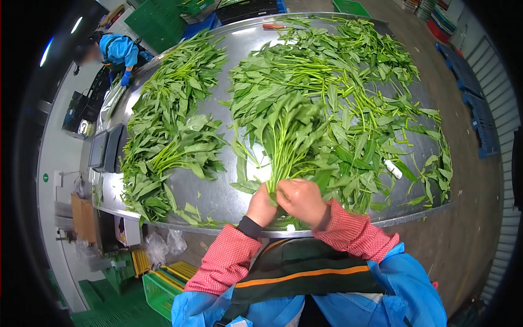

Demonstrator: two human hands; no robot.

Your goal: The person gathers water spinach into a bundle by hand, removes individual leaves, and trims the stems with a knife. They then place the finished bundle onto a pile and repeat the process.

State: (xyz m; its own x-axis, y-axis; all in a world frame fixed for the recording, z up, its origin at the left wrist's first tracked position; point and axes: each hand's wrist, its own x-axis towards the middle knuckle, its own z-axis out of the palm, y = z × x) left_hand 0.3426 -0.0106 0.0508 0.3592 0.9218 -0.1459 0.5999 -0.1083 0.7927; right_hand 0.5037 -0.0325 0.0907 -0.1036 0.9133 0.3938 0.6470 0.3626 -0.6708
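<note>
A bunch of leafy green vegetable stems [286,131] stands upright over the near edge of the metal table, leaves pointing away from me. My left hand [261,207] is closed around the lower ends of its stems. Close against it, my right hand [303,200] is closed at the same stem ends, its fingers curled; a bit of leaf shows between the two hands. Beyond the bunch lies a large heap of the same greens [289,71], with cut stems facing right. More bunches [174,147] lie in a row on the left.
Loose leaves and stems cover the right of the metal table [201,196]. A knife with a red handle [273,26] lies at the far edge, a white object [393,169] at right. Grey trays [106,148] sit at left. A co-worker [117,52] in blue gloves stands far left.
</note>
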